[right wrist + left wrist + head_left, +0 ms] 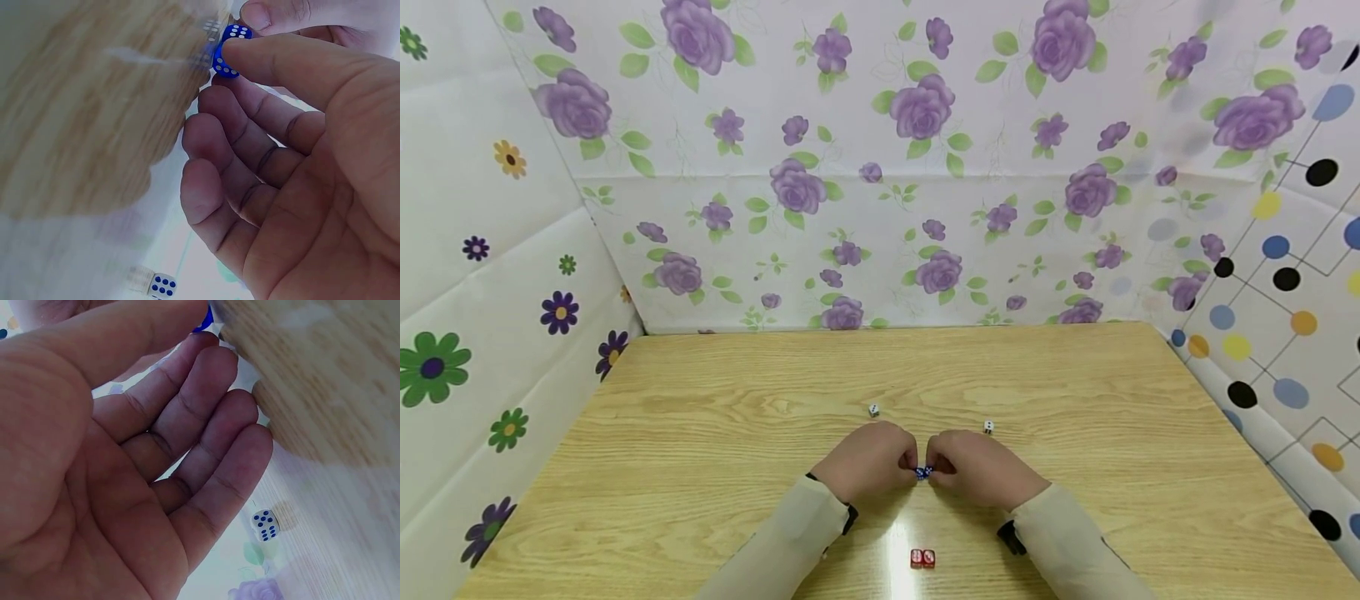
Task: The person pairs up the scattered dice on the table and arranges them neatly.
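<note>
Two blue dice with white pips meet side by side on the wooden table, between my hands. My left hand (872, 458) pinches the left blue die (920, 473) between thumb and forefinger. From the other side, my right hand (981, 467) pinches the right blue die (929, 471) the same way. In the right wrist view, a blue die (225, 65) shows at the thumb tip, with the other hand's thumb close by. The left wrist view shows only a sliver of blue die (204, 322) past the thumb; the fingers hide the rest.
Two red dice (922, 558) sit together nearer the front of the table (737, 400). Beyond my left hand lies one white die (874, 410), and another white die (988, 427) lies behind my right hand. Patterned cloth walls (865, 225) border the table's back and sides.
</note>
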The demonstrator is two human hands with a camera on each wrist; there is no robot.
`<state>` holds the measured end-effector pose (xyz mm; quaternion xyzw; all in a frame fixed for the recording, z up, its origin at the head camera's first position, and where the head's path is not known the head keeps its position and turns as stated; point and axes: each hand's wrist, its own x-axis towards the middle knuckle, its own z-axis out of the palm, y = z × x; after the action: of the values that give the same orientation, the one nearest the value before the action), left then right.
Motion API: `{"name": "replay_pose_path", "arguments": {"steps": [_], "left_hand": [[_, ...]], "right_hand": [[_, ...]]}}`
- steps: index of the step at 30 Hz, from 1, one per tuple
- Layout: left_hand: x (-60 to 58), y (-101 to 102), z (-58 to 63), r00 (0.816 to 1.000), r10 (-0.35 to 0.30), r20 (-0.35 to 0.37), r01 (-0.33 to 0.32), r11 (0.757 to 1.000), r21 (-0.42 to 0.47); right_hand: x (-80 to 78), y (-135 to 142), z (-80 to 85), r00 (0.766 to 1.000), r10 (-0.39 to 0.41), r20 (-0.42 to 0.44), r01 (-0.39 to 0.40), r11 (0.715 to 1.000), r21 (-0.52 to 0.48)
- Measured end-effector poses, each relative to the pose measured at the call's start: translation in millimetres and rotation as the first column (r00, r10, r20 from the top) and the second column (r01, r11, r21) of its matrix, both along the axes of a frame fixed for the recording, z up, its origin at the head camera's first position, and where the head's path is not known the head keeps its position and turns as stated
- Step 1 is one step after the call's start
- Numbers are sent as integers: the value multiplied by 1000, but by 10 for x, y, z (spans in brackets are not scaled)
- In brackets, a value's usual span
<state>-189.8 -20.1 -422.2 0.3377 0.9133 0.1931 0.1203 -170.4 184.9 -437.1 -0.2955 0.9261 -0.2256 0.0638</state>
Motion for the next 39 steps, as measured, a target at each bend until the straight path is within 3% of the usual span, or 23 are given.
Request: {"name": "replay_pose_path", "arguments": {"steps": [39], "left_hand": [[18,10,12,1000,-10,-28,9,1000,-24]], "right_hand": [[12,-22,-11,1000,-4,-12,4,1000,-8]]}}
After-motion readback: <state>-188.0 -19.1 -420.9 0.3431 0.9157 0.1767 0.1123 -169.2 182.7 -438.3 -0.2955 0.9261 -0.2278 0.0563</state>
